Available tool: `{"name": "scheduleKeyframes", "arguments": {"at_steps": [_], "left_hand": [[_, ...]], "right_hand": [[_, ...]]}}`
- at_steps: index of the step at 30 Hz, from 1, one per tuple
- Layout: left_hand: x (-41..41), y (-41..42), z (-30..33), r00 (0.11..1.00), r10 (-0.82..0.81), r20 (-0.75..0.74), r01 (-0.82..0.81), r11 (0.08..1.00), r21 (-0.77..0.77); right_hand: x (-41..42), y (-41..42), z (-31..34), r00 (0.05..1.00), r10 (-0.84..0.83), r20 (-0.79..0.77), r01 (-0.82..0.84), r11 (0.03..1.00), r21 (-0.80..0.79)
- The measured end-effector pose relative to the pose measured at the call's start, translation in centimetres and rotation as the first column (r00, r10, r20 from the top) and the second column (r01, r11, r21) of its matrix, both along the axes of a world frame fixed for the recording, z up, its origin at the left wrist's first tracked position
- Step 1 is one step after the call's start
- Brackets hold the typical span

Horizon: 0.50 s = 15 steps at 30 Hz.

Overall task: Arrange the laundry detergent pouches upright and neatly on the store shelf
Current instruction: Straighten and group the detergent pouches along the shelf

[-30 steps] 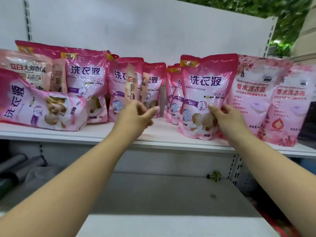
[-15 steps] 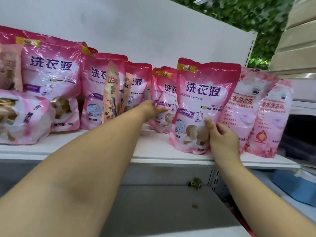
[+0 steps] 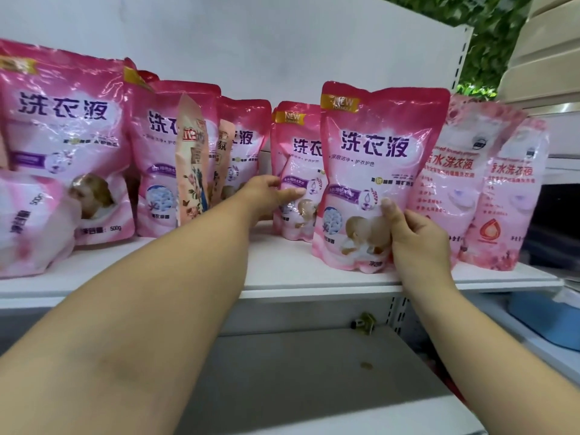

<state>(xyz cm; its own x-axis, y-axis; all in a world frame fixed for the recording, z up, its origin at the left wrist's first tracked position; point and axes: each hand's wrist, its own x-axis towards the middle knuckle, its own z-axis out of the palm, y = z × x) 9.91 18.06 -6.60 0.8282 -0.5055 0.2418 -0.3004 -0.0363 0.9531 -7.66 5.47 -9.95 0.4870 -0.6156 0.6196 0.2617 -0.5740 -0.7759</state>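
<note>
Pink detergent pouches stand in a row on the white shelf (image 3: 282, 271). My right hand (image 3: 414, 237) grips the lower right corner of the front pouch (image 3: 376, 158), thumb on its face; it stands upright near the shelf's front edge. My left hand (image 3: 266, 196) reaches to the pouch behind (image 3: 296, 171), thumb and fingers on its left side. Two pale pink pouches (image 3: 455, 177) lean at the right. More pouches (image 3: 175, 152) stand at left, with narrow peach pouches (image 3: 191, 171) edge-on among them. One pouch (image 3: 28, 224) lies on its side at far left.
The shelf's white back panel (image 3: 282, 51) rises behind the row. A lower grey shelf (image 3: 314, 387) sits below, with a small clip (image 3: 364, 321) at its back. A blue bin (image 3: 546, 318) is at lower right, and green foliage (image 3: 489, 42) is beyond the upright.
The camera has moved closer and to the right. My left hand moved right from the open shelf gap to the pouch behind the front one. My right hand keeps its grip on the front pouch.
</note>
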Motion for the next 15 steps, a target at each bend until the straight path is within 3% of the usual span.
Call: {"name": "scheduleKeyframes", "arguments": {"at_steps": [4,7,9,11,13,15], "left_hand": [[-1.1,0.1,-0.1,1.000,-0.009,-0.021,0.009,1.000,0.006],[-3.0,0.0,0.8,0.991,0.134,0.001,-0.134,0.991,0.005],[-5.0,0.6,1.9,0.976,0.219,0.014,-0.217,0.973,-0.076],[-7.4,1.5,2.4,0.983,0.171,0.072,-0.161,0.978,-0.130],[-9.7,2.1,1.4,0.989,0.004,0.151,-0.007,1.000,0.020],[-11.3,2.5,-0.3,0.968,-0.080,0.237,0.029,0.977,0.212]], "right_hand": [[0.1,0.0,0.0,1.000,0.015,-0.007,-0.015,1.000,-0.005],[0.0,-0.1,0.4,0.996,0.076,-0.048,-0.075,0.997,0.020],[-0.1,0.0,0.7,0.987,0.129,-0.092,-0.126,0.992,0.031],[-0.2,0.0,1.0,0.977,0.160,-0.139,-0.154,0.987,0.055],[-0.3,0.2,1.2,0.964,0.206,-0.170,-0.196,0.978,0.075],[-0.2,0.1,1.4,0.955,0.219,-0.200,-0.206,0.975,0.085]]}}
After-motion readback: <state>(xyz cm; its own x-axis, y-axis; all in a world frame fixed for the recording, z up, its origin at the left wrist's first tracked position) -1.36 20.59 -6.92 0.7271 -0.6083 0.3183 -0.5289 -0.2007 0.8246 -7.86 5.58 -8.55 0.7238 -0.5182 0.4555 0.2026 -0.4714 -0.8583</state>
